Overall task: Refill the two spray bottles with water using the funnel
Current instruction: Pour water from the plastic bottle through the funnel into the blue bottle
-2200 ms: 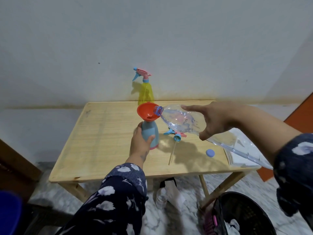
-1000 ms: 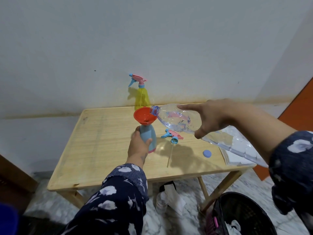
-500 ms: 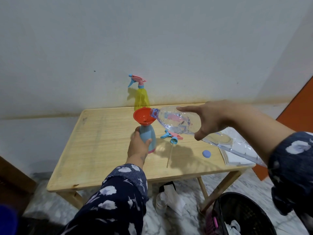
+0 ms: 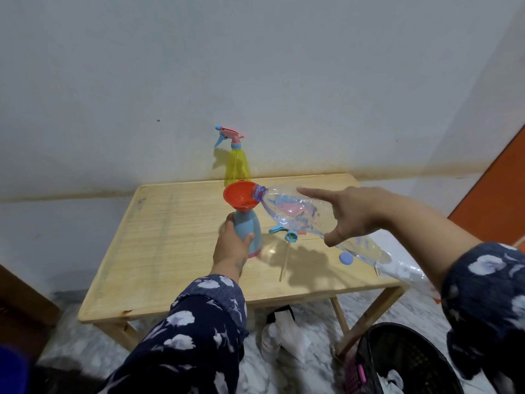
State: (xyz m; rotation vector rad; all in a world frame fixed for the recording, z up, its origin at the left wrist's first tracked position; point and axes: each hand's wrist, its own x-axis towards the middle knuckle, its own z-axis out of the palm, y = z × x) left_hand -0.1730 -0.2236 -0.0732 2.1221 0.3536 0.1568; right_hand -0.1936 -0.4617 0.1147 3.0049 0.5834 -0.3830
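A blue spray bottle (image 4: 251, 228) stands on the wooden table (image 4: 170, 237) with its head off, and my left hand (image 4: 231, 245) grips its body. An orange funnel (image 4: 241, 197) sits in its neck. My right hand (image 4: 349, 214) holds a large clear plastic water bottle (image 4: 289, 213) tipped sideways, its open mouth over the funnel's rim. The removed blue and pink spray head (image 4: 288, 234) with its dip tube lies on the table just right of the blue bottle. A yellow spray bottle (image 4: 237, 166) with its head on stands at the table's back edge.
A round blue cap (image 4: 346, 257) lies on the table near the right side. Under the table sit a small bottle and a white bag (image 4: 287, 334). A black basket (image 4: 403, 362) stands on the marble floor at the lower right. The wall is right behind the table.
The water bottle's mouth has stayed over the funnel while my right hand tilts it a little more. My left hand keeps its hold on the blue bottle. The camera shifted slightly.
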